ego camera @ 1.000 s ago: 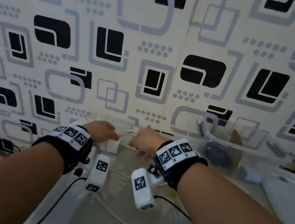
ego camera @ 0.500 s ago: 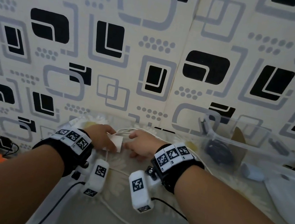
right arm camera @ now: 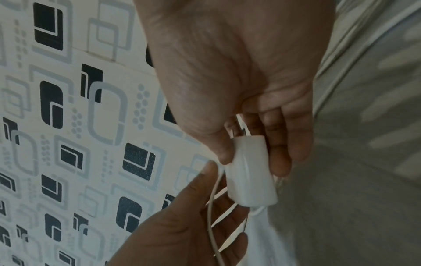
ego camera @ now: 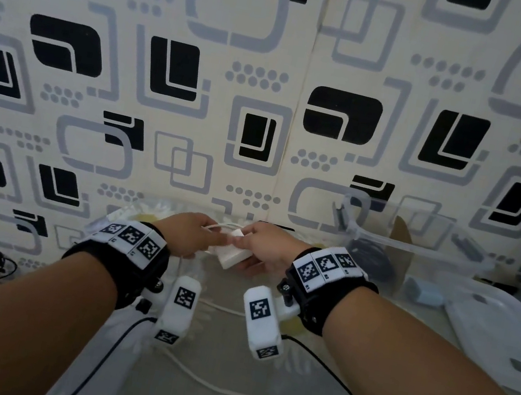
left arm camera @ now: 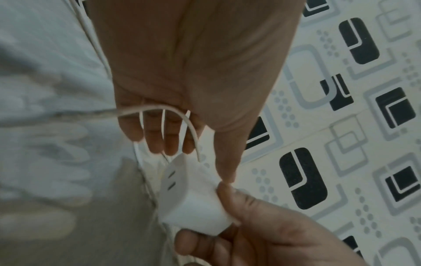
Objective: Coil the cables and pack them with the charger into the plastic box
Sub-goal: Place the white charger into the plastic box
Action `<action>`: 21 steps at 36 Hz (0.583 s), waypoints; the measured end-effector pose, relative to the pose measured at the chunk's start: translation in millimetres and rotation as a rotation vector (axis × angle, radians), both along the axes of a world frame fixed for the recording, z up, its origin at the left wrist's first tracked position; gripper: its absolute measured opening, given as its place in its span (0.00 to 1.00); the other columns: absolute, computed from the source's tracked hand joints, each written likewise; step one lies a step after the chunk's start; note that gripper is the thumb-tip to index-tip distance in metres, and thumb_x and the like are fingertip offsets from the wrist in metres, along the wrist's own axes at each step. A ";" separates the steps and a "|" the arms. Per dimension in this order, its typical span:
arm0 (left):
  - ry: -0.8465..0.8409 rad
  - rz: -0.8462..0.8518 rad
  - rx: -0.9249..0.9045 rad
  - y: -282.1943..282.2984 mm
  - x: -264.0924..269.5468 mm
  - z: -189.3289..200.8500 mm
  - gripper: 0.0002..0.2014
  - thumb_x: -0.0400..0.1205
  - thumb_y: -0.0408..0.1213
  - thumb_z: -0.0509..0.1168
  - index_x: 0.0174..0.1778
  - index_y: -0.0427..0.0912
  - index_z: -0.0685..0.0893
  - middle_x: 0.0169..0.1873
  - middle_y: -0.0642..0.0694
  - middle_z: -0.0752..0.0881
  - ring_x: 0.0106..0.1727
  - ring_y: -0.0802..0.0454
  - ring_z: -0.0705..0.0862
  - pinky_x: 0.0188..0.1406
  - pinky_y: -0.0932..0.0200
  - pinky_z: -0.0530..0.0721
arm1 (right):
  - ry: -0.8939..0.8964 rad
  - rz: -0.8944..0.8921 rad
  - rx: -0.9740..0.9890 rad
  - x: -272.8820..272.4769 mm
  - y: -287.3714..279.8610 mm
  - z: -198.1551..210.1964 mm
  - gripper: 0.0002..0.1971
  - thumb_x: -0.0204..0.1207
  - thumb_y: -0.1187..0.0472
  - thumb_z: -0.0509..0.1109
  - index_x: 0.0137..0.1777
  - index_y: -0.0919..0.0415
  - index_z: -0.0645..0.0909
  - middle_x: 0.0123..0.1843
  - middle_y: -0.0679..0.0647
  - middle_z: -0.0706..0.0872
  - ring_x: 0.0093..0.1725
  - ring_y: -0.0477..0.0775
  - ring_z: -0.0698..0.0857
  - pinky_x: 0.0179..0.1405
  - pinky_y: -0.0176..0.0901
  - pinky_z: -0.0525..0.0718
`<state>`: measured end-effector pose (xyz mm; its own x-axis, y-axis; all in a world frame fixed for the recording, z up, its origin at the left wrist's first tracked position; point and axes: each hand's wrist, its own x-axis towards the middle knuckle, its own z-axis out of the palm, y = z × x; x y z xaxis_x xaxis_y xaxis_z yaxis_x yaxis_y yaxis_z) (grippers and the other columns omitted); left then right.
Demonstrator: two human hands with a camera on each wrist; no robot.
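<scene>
Both hands meet at centre frame: your right hand (ego camera: 265,250) grips the charger (ego camera: 233,254), your left hand (ego camera: 188,233) pinches the white cable (left arm camera: 182,115), plastic box (ego camera: 417,247) lying to the right.

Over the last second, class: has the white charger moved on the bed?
Yes. The white charger was by the left hand; now the right hand holds it, further right, towards the plastic box, tilted off the sheet.
</scene>
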<state>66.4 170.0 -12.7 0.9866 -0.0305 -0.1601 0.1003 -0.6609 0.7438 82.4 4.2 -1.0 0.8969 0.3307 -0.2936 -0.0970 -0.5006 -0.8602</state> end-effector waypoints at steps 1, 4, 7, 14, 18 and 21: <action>-0.021 0.007 0.038 -2.6 0.0 3.1 0.23 0.81 0.56 0.66 0.62 0.43 0.83 0.58 0.42 0.86 0.61 0.42 0.84 0.60 0.48 0.81 | -0.004 -0.006 -0.005 -0.1 -3.8 1.9 0.05 0.84 0.62 0.65 0.57 0.59 0.74 0.51 0.61 0.83 0.37 0.54 0.83 0.37 0.46 0.83; -0.059 0.012 0.074 -10.9 0.3 13.7 0.26 0.83 0.58 0.61 0.67 0.42 0.83 0.65 0.45 0.84 0.66 0.45 0.81 0.66 0.55 0.75 | -0.007 -0.025 -0.007 0.5 -14.9 7.9 0.06 0.85 0.62 0.62 0.60 0.59 0.74 0.49 0.61 0.83 0.35 0.54 0.82 0.35 0.47 0.82; -0.088 0.011 0.106 -21.7 -1.2 25.9 0.26 0.84 0.57 0.60 0.70 0.42 0.81 0.69 0.45 0.81 0.69 0.45 0.78 0.70 0.55 0.72 | -0.017 -0.045 -0.008 0.2 -26.5 15.5 0.11 0.86 0.61 0.61 0.66 0.60 0.73 0.46 0.59 0.82 0.32 0.51 0.82 0.30 0.43 0.81; -0.073 0.029 -0.163 -54.4 -3.2 43.0 0.18 0.84 0.51 0.64 0.64 0.43 0.82 0.63 0.42 0.84 0.64 0.44 0.82 0.68 0.45 0.79 | -0.076 -0.039 0.011 -3.1 -54.8 34.9 0.15 0.85 0.59 0.61 0.69 0.58 0.75 0.54 0.61 0.84 0.37 0.52 0.83 0.38 0.44 0.80; -0.016 -0.004 -0.296 -72.7 -2.7 45.4 0.12 0.84 0.48 0.64 0.55 0.44 0.84 0.53 0.44 0.88 0.56 0.46 0.87 0.63 0.44 0.84 | -0.111 -0.011 0.038 -4.4 -71.8 45.9 0.13 0.85 0.59 0.61 0.68 0.55 0.74 0.52 0.58 0.83 0.39 0.52 0.82 0.38 0.44 0.77; -0.033 -0.016 -0.347 -88.6 -2.8 49.9 0.10 0.84 0.46 0.66 0.51 0.42 0.84 0.47 0.44 0.88 0.48 0.49 0.87 0.52 0.52 0.86 | -0.145 -0.031 0.059 -3.9 -85.0 53.6 0.12 0.85 0.59 0.62 0.68 0.55 0.73 0.48 0.55 0.83 0.37 0.49 0.82 0.35 0.41 0.75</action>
<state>63.6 81.5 37.2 0.9901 -0.0928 -0.1055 0.0641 -0.3693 0.9271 78.5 -80.7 52.6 0.9387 0.3147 -0.1410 0.0158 -0.4476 -0.8941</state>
